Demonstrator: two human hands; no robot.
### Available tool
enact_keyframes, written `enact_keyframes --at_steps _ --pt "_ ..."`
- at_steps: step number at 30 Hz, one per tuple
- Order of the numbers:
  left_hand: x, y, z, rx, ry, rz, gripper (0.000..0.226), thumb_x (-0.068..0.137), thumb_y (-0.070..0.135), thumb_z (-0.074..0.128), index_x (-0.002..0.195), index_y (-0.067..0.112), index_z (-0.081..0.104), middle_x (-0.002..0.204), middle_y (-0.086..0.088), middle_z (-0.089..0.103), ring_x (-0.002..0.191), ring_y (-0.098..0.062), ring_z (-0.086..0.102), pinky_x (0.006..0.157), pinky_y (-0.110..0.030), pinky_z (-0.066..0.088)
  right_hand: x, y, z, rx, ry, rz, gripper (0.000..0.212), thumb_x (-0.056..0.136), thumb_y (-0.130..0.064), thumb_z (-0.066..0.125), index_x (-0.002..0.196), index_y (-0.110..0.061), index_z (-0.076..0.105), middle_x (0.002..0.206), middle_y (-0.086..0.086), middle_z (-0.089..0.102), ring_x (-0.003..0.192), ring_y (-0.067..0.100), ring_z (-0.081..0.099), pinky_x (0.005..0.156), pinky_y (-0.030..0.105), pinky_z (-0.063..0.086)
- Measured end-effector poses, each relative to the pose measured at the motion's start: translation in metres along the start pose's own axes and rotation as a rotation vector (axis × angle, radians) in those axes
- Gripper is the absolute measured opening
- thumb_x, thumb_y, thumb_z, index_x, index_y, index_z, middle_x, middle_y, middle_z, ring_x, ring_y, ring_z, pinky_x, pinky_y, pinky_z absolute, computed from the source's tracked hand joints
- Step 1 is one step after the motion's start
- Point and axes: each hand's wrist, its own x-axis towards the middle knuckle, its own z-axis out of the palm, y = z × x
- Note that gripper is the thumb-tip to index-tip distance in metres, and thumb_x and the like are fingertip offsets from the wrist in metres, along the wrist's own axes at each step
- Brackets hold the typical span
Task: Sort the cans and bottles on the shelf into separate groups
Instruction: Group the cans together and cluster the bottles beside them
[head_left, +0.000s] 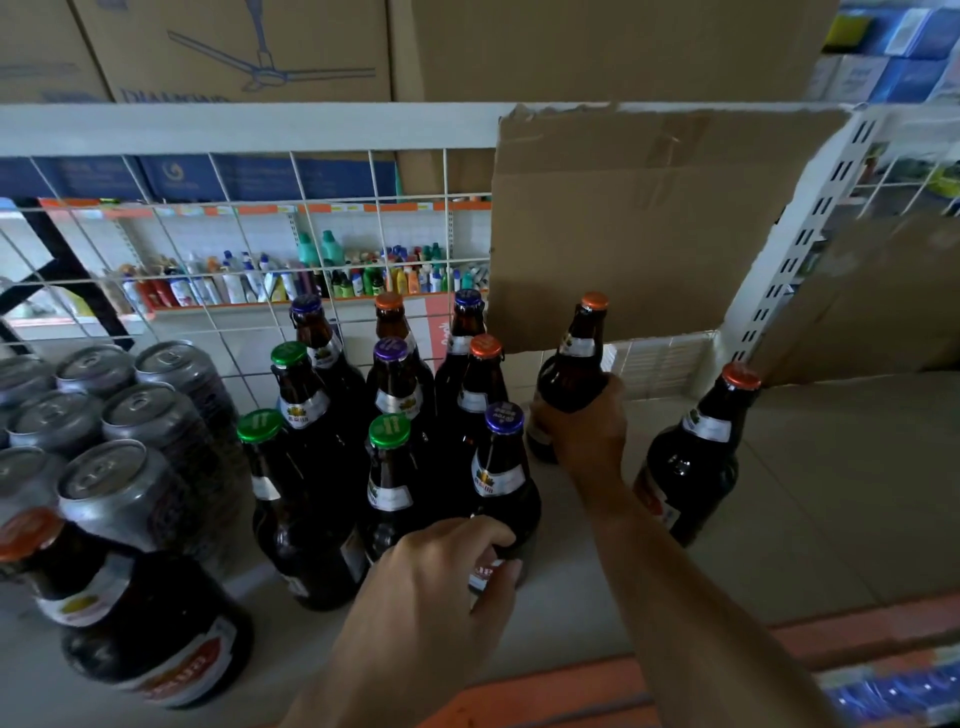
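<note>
On the shelf (831, 493), the cans (140, 415) are standing grouped at the left against the wire grid (260, 234), and the bottles (395, 395) are standing in a tight cluster just beside them at the centre. The right grip (584, 431) is curling round the body of an orange-capped bottle (571, 364), which is standing upright behind and to the right of the cluster, near a cardboard sheet (649, 234) at the back. The left grip (441, 577) is wrapping round the lower body of a blue-capped bottle (501, 478) at the front right corner of the cluster, with the thumb lying on its label. A lone bottle (691, 457), also orange-capped, is standing apart to the right of the right forearm. A front bottle (130, 623) is standing at the near left, just before the cans. Whether either held bottle is resting on the shelf or hanging clear of it cannot be told.
</note>
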Motion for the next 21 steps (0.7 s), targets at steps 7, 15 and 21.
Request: enact_keyframes --at_steps 7,15,21 --pt "-0.005 -0.009 -0.008 0.027 0.020 -0.053 0.033 0.077 0.052 0.048 0.105 0.037 0.056 0.082 0.023 0.063 0.084 0.006 0.060 0.068 -0.025 0.053 0.007 -0.016 0.029 -0.072 -0.133 -0.024 0.063 0.054 -0.046 0.074 0.098 -0.003 0.059 0.079 0.005 0.068 0.064 0.012 0.068 0.055 0.031 0.058" --pt "-0.006 -0.016 -0.011 0.025 -0.025 -0.082 0.030 0.080 0.049 0.048 0.105 0.038 0.062 0.087 0.026 0.060 0.091 0.006 0.059 0.073 -0.021 0.051 0.016 -0.012 0.033 -0.111 -0.197 -0.062 0.065 0.054 -0.051 0.075 0.101 -0.009 0.060 0.084 0.003 0.070 0.072 0.018 0.070 0.060 0.036 0.058" --pt "-0.005 -0.017 -0.007 0.013 -0.026 -0.068 0.031 0.079 0.047 0.050 0.109 0.038 0.052 0.086 0.023 0.062 0.087 0.002 0.060 0.071 -0.026 0.053 0.017 -0.013 0.028 -0.095 -0.250 -0.096 0.051 0.064 -0.032 0.080 0.103 -0.008 0.057 0.084 0.003 0.070 0.072 0.015 0.069 0.058 0.030 0.052"
